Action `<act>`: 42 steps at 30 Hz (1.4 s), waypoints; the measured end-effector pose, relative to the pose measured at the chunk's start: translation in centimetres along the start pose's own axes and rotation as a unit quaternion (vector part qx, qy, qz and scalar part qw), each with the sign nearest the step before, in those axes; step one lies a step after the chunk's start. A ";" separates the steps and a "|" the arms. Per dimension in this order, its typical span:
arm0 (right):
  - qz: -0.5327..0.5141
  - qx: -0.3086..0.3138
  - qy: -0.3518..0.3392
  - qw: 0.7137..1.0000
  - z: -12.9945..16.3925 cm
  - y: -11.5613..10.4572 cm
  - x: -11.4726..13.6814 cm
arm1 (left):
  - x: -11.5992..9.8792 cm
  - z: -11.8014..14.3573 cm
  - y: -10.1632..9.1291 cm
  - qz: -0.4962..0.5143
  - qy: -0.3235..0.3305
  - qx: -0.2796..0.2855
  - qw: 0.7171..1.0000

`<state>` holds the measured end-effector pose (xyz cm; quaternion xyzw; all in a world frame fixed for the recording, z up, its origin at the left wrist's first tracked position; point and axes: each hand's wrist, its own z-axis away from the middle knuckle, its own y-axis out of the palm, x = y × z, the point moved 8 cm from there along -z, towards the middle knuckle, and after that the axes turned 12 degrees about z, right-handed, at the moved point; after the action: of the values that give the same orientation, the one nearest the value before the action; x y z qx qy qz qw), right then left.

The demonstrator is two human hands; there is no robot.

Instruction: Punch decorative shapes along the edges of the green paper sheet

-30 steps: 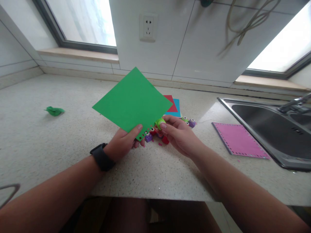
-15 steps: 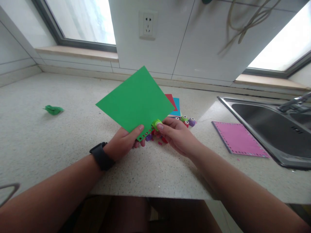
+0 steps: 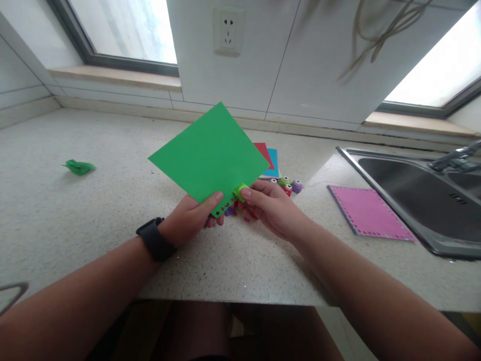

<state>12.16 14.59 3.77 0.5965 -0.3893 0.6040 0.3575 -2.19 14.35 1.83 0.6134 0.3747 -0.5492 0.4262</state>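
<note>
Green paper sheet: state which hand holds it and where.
The left hand pinches the green paper sheet at its bottom corner; the right hand presses a small green punch onto its lower edge.

Matt green paper sheet (image 3: pixel 209 150), speckled stone countertop (image 3: pixel 75 215), brushed steel sink (image 3: pixel 421 193).

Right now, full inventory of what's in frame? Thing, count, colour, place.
green paper sheet: 1, green, held up over the counter, small holes punched along its lower right edge
green punch: 1, light green, on the sheet's lower right edge
small punches: several, green, red, purple, on the counter behind the hands
paper stack: red and blue sheets, behind the green sheet
pink sheet: 1, pink, punched border, beside the sink
green scrap: 1, far left
sink: 1, steel, right
wall socket: 1, white
counter: 1, speckled
watch: 1, black, left wrist
left hand: holds sheet's lower corner
right hand: fingers on green punch
</note>
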 end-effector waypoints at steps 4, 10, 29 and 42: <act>0.000 0.004 0.001 1.000 -0.1 0.1 -0.1 | 0.0 0.0 0.0 0.003 0.007 0.006 1.000; 0.006 0.001 0.001 1.000 -0.1 0.0 -0.2 | 0.0 0.1 0.0 -0.005 0.003 0.011 1.000; 0.008 -0.007 -0.014 1.000 -0.2 0.0 0.1 | -0.3 0.1 0.0 -0.012 0.006 0.002 1.000; -0.002 -0.010 -0.001 1.000 -0.1 0.0 0.3 | -0.4 0.1 0.0 -0.011 0.014 0.005 1.000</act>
<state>12.08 14.67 4.04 0.5943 -0.3938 0.5991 0.3645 -2.23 14.23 2.19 0.6191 0.3847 -0.5469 0.4119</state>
